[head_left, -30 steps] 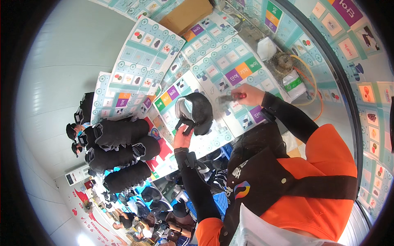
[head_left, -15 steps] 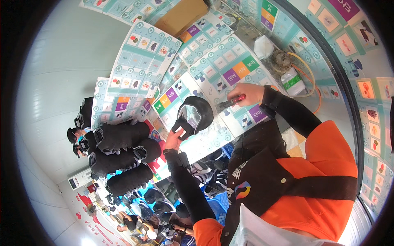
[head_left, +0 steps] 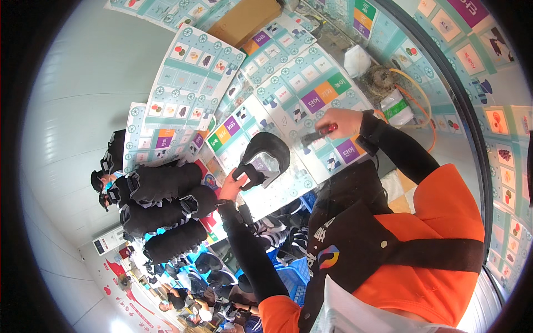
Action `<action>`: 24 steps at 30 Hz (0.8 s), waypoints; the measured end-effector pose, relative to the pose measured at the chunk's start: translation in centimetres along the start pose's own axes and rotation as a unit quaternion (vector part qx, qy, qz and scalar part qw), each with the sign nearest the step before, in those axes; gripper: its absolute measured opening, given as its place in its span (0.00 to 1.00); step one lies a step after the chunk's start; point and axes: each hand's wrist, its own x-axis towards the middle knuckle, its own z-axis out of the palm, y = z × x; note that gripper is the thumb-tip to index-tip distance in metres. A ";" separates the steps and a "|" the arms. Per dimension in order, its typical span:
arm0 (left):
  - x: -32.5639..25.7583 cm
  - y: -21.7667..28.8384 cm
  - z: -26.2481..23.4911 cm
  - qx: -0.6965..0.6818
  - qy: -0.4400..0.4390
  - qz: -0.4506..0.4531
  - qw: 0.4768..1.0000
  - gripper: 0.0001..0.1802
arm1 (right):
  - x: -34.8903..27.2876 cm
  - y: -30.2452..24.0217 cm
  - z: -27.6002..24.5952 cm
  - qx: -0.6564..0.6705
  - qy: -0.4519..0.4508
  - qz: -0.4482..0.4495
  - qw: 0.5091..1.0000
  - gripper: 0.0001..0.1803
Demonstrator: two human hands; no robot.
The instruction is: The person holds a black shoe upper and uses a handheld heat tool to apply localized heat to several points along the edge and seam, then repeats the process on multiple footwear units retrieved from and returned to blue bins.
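Your left hand (head_left: 229, 188) has its fingers clamped on the left end of a curved black piece (head_left: 267, 142), close to a small white label. The piece is over the near part of the desk (head_left: 277, 201), bent into an arc with a printed sheet visible inside it; whether it rests there, you cannot tell from this view. Your right hand (head_left: 343, 121) has its fingers wrapped round the red handle of a brush (head_left: 327, 130), whose head points at the piece from just beside it, not touching. To your left lie black stacks (head_left: 166, 183). Beyond your right hand sit a white-and-green package (head_left: 397, 110) and a hose (head_left: 417, 86). A cardboard box (head_left: 244, 22) sits at the far side.
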 end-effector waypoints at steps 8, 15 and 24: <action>0.0 2.3 0.7 0.306 0.090 0.146 0.936 0.10 | 0.5 -1.4 0.2 0.004 -0.010 -0.046 0.999 0.11; -0.2 4.6 2.1 0.405 0.125 0.133 0.896 0.13 | 1.3 -2.7 0.1 -0.032 -0.038 -0.078 0.996 0.09; 0.2 4.7 3.7 0.438 0.143 0.110 0.881 0.14 | 2.2 -3.7 0.1 -0.011 -0.046 -0.103 0.994 0.11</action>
